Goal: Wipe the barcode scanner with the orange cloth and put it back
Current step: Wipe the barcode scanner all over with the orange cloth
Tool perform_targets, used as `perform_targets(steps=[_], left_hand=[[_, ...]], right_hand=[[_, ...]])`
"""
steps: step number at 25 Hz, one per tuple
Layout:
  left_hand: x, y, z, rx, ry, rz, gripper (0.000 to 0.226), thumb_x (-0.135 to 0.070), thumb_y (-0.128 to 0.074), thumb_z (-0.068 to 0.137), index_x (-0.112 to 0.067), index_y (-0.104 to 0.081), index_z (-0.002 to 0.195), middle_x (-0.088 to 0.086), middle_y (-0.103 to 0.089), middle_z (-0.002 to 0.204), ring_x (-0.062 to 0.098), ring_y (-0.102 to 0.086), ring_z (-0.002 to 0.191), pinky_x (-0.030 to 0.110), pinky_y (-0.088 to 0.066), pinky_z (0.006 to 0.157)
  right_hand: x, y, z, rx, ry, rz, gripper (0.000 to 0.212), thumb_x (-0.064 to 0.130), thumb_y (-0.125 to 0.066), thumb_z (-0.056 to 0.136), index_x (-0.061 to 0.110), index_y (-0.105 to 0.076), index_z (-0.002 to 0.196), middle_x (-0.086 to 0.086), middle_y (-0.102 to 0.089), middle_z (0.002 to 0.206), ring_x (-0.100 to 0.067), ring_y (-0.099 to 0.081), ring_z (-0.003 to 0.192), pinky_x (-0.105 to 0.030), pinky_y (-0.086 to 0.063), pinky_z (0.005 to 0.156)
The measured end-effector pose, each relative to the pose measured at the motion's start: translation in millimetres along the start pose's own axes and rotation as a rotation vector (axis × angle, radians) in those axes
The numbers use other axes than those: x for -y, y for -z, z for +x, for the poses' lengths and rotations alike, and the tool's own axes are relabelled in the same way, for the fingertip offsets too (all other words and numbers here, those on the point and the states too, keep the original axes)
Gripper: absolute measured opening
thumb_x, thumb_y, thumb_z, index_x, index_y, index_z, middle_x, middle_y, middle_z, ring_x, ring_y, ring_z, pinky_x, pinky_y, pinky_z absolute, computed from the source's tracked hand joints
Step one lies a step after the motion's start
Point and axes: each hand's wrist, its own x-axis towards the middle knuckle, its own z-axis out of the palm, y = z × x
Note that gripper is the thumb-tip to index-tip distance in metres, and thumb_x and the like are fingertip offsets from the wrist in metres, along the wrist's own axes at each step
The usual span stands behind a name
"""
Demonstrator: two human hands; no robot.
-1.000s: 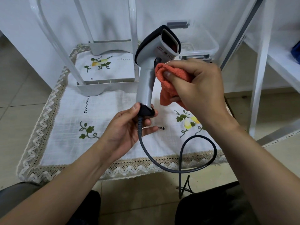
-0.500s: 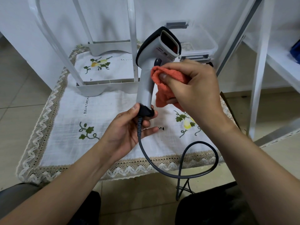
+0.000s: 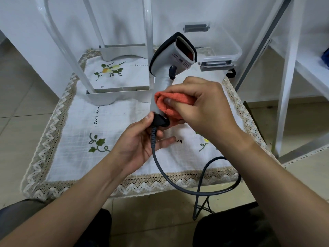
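Right grip: My right hand (image 3: pixel 204 106) is closed round the bunched orange cloth (image 3: pixel 170 102), with my thumb on top and my fingers curled under.
Left grip: My left hand (image 3: pixel 140 139) pinches the dark base cap of the barcode scanner (image 3: pixel 170 61) between thumb and fingertips. My lower fingers lie loose beside the cable (image 3: pixel 178 182).
Cloth contact: The wad presses on the right flank of the handle, just above the base and below the trigger (image 3: pixel 172 72).
Scanner: It is upright in the air over the embroidered tablecloth (image 3: pixel 71 122), head up and window turned towards me. It touches only my hands and the cloth.
Step in hand: I judge this to be wiping the handle. The head and window are bare of cloth.
Doing it well: The pinch on the base should stay firm so the body cannot twist under the rubbing. I should make long passes along the handle, turning the scanner with my left fingers to reach the far flank. The window wants a flat, clean fold and light pressure, and the trigger should not be squeezed.
Cable: It drops from the base in a loop past the table edge. It needs slack, and I must not drag it.
Further out: A white plastic frame (image 3: pixel 115 97) stands on the tablecloth and a clear lidded box (image 3: pixel 222 43) sits behind the scanner.
Return spot: I cannot tell where it goes.
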Motion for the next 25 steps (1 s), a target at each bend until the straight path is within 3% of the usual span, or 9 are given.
perform_targets(steps=[3,6,11,13,15,18,21,23,25], left_hand=[[0.0,3.1,-0.4,0.051,0.010,-0.001,0.034,-0.034,-0.065,0.085,-0.002,-0.078,0.091,0.012,-0.076,0.088,0.008,-0.063,0.055,0.042,-0.064,0.075],[0.0,4.6,-1.5,0.109,0.019,0.018,0.039,-0.035,-0.080,0.073,-0.003,-0.079,0.095,0.012,-0.077,0.093,0.007,-0.064,0.057,0.040,-0.063,0.075],[-2.8,0.7,-0.9,0.022,0.002,0.009,0.031,-0.033,-0.062,0.084,-0.007,-0.080,0.086,0.010,-0.076,0.088,0.008,-0.064,0.055,0.037,-0.064,0.068],[-3.8,1.4,-1.5,0.058,0.006,0.026,0.033,-0.034,-0.067,0.079,-0.006,-0.080,0.089,0.010,-0.076,0.089,0.009,-0.065,0.057,0.038,-0.063,0.070],[-3.5,0.7,-1.6,0.062,0.017,0.051,0.033,-0.034,-0.064,0.083,-0.006,-0.080,0.089,0.010,-0.076,0.089,0.009,-0.065,0.057,0.038,-0.064,0.070],[-3.6,-0.1,-0.9,0.031,0.016,0.057,0.034,-0.032,-0.058,0.086,-0.006,-0.080,0.084,0.011,-0.076,0.086,0.009,-0.064,0.055,0.039,-0.064,0.070],[-5.3,5.5,0.0,0.052,0.000,0.042,0.029,-0.035,-0.070,0.076,-0.009,-0.080,0.083,0.009,-0.076,0.084,0.009,-0.063,0.055,0.042,-0.063,0.072],[-6.2,9.2,0.1,0.100,-0.008,0.054,0.034,-0.037,-0.079,0.072,-0.007,-0.080,0.089,0.010,-0.076,0.088,0.008,-0.064,0.058,0.043,-0.063,0.075],[-4.5,9.7,0.7,0.121,-0.007,0.077,0.037,-0.037,-0.079,0.075,-0.005,-0.079,0.093,0.011,-0.076,0.091,0.008,-0.064,0.059,0.042,-0.063,0.076]], right_hand=[[0.3,5.7,2.2,-0.113,-0.079,0.164,0.016,0.009,-0.081,0.090,0.018,-0.084,0.102,-0.010,-0.067,0.089,-0.025,-0.073,0.068,-0.041,-0.063,0.054],[0.8,7.0,1.8,-0.100,-0.087,0.130,0.018,0.008,-0.081,0.090,0.019,-0.083,0.104,-0.007,-0.067,0.089,-0.021,-0.071,0.070,-0.036,-0.063,0.050],[6.9,5.5,2.5,-0.008,-0.049,0.065,0.020,0.008,-0.082,0.088,0.024,-0.082,0.101,-0.010,-0.069,0.085,-0.008,-0.067,0.067,-0.009,-0.049,0.051],[9.7,10.2,4.1,-0.088,-0.105,0.170,0.021,0.003,-0.080,0.089,0.021,-0.080,0.100,-0.012,-0.067,0.089,0.001,-0.064,0.064,-0.009,-0.050,0.050],[10.7,11.8,4.8,-0.125,-0.116,0.192,0.023,0.002,-0.079,0.090,0.023,-0.079,0.100,-0.013,-0.067,0.090,0.000,-0.064,0.065,-0.012,-0.054,0.050],[9.8,7.3,2.6,-0.028,-0.075,0.136,0.024,0.004,-0.080,0.089,0.026,-0.079,0.099,-0.007,-0.068,0.088,-0.009,-0.067,0.067,-0.011,-0.052,0.051],[12.2,4.4,1.1,0.115,-0.109,0.179,0.026,0.003,-0.080,0.089,0.027,-0.078,0.097,-0.003,-0.066,0.086,-0.009,-0.068,0.060,-0.012,-0.052,0.050],[13.2,6.8,2.5,0.055,-0.129,0.220,0.023,0.003,-0.080,0.089,0.024,-0.079,0.097,-0.007,-0.067,0.087,-0.003,-0.068,0.062,-0.012,-0.054,0.051],[13.2,10.3,4.4,-0.071,-0.110,0.186,0.023,0.002,-0.079,0.090,0.024,-0.078,0.098,-0.013,-0.070,0.093,0.006,-0.065,0.070,-0.004,-0.050,0.056]])
